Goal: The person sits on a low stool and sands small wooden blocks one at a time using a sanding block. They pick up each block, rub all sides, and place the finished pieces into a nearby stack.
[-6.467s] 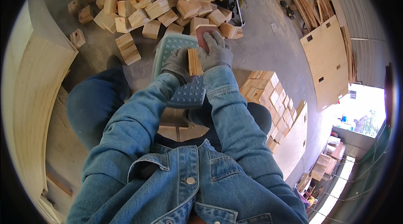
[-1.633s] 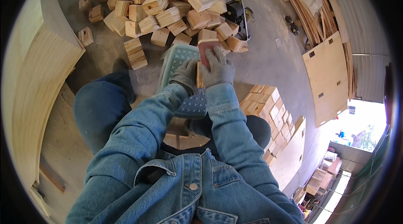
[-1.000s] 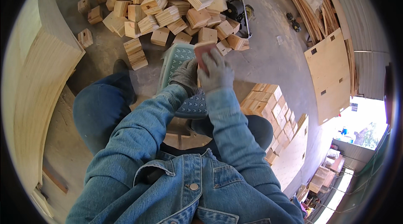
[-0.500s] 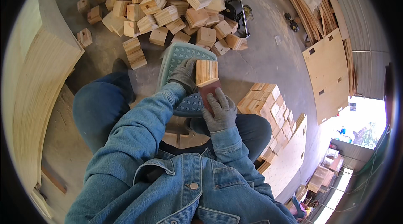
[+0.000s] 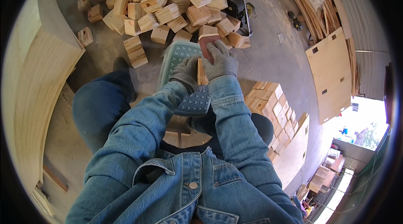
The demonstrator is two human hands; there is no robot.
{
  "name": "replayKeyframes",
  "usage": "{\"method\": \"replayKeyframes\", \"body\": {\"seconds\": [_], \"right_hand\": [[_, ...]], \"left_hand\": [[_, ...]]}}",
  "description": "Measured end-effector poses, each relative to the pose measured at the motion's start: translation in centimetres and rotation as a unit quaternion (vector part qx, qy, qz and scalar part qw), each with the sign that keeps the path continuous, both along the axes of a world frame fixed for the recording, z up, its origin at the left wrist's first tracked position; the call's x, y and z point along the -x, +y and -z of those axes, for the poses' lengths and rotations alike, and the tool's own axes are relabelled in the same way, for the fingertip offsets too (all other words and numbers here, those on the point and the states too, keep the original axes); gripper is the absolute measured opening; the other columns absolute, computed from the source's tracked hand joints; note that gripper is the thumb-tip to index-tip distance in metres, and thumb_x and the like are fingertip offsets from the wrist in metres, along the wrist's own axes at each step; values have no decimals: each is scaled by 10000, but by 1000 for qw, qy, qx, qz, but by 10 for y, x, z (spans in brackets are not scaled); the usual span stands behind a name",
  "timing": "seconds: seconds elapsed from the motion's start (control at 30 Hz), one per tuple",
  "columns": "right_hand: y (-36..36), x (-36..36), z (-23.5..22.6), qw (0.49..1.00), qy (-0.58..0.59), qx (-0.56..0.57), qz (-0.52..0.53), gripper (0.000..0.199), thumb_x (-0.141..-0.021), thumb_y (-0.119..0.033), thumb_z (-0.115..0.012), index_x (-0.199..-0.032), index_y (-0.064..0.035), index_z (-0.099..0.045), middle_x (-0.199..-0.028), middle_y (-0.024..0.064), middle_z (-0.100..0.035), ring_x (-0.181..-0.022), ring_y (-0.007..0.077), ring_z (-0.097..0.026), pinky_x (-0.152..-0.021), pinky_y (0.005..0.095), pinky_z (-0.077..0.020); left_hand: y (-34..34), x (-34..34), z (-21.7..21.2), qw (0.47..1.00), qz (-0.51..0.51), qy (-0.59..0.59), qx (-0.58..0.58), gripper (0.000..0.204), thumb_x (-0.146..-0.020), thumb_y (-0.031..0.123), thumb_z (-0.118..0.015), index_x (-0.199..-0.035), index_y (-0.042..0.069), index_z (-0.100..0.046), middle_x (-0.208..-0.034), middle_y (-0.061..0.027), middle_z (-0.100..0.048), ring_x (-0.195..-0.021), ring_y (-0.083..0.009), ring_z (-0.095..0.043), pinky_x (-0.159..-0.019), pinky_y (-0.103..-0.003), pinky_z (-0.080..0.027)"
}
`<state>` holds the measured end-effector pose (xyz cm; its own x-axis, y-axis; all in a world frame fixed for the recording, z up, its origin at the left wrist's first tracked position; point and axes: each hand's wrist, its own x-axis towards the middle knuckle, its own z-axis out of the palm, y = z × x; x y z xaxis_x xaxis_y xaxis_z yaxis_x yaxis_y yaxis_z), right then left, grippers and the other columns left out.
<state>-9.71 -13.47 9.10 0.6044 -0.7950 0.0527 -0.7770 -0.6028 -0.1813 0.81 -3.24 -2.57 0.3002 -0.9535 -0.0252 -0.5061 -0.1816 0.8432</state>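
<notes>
My feed gives me a grey left glove (image 5: 186, 73) and right glove (image 5: 221, 62), blue sleeves (image 5: 230, 102), a dull-red pad (image 5: 205, 47) and, by the right edge of a motif-patterned blue-green stool (image 5: 193, 103), a block (image 5: 202, 73) striped honey and brown.

The block (image 5: 202, 71) is matt, layered wood; the reddish pad (image 5: 205, 44) matt; gloves (image 5: 221, 63) knitted cloth; stool (image 5: 184, 50) studded plastic.
</notes>
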Motion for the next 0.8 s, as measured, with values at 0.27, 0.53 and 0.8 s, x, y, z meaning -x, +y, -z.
{"method": "replayKeyframes", "body": {"seconds": [0.27,0.53,0.8], "right_hand": [[90,73,-12,997,-37,17,-70,604,-765,-310,-809,-1351,-213,-696,-1521,89,-553,-1245,400,-594,-1063,547,-472],[109,93,-8,990,-76,38,-108,601,-731,-261,-834,-1316,-189,-711,-1482,109,-585,-1221,382,-608,-1031,540,-492],[14,-4,-3,1000,-6,2,-5,541,-845,-350,-762,-1372,-269,-674,-1546,11,-533,-1237,390,-588,-1039,555,-487]], "left_hand": [[3,0,-33,1000,16,-14,6,975,-697,311,-889,-1529,176,-399,-1502,-168,-462,-1413,-388,-467,-1221,-439,-387],[3,-1,-21,1000,11,6,-20,950,-714,331,-860,-1526,136,-407,-1508,-190,-462,-1425,-386,-464,-1226,-435,-381],[-4,5,12,1000,-8,0,1,978,-705,406,-869,-1534,187,-399,-1518,-151,-466,-1422,-396,-462,-1207,-477,-391]]}}
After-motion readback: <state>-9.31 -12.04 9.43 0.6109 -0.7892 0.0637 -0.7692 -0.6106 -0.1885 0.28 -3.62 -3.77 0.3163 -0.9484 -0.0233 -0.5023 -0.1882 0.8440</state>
